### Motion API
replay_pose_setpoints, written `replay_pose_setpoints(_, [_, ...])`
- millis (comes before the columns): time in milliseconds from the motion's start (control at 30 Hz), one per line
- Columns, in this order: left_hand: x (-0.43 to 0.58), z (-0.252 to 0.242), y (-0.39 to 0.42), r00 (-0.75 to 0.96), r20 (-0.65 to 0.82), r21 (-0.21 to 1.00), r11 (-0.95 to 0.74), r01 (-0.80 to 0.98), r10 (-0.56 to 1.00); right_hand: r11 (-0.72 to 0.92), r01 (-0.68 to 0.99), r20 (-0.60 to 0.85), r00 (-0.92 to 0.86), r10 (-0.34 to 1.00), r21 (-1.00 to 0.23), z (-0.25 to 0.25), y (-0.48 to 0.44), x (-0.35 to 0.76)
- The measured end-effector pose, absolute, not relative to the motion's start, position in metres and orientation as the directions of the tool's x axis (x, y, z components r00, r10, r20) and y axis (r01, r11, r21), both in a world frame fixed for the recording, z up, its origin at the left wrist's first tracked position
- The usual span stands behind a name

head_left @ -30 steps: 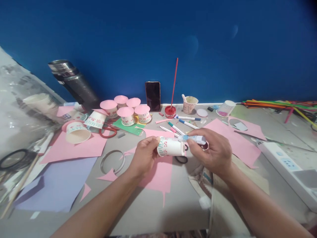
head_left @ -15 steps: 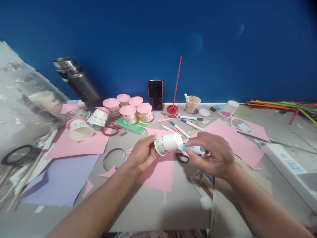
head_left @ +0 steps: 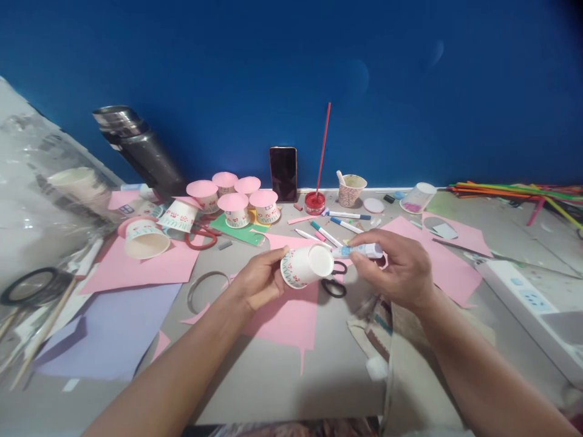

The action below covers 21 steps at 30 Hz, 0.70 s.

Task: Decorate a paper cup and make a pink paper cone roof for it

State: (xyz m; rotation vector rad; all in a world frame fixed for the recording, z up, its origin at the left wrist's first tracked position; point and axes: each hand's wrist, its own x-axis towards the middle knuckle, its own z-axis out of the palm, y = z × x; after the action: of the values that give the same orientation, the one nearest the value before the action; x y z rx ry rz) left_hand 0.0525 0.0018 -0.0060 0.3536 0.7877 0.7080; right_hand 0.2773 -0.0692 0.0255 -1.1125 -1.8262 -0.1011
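Paper cup (head_left: 304,267): tipped sideways above a pink sheet (head_left: 286,331), base toward the right; probably light, thin-walled, easily dented; best held gently near the firmer rim
Left hand (head_left: 262,280): lightly closed around the cup's rim end
Glue stick (head_left: 359,250): stiff-looking, tip near the base's edge, contact unclear
Right hand (head_left: 398,266): pinched round the barrel
Markers (head_left: 324,233): scattered just beyond

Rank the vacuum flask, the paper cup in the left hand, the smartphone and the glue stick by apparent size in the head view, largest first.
1. Vacuum flask
2. Paper cup and smartphone: too close in apparent size to rank
3. Glue stick, clearly slimmest
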Motion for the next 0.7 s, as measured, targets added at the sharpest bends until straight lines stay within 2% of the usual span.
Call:
replay_pose_setpoints(167, [0.0521, -0.0083, 0.0017, 0.517, -0.507, 0.534, 0.722, -0.44, 0.689, 0.585, 0.705, 0.769, -0.089, 0.634, -0.401, 0.0256, -0.069, 0.2753])
replay_pose_setpoints(400, [0.0531, -0.0016, 0.0019, 0.44, -0.545, 0.536, 0.7, -0.472, 0.714, 0.651, 0.647, 0.753, -0.177, 0.634, -0.396, 0.0246, -0.0681, 0.2785])
replay_pose_setpoints(700, [0.0514, -0.0077, 0.002, 0.442, -0.497, 0.582, 0.664, -0.469, 0.747, 0.604, 0.554, 0.657, -0.132, 0.743, -0.572, 0.0257, -0.0758, 0.27])
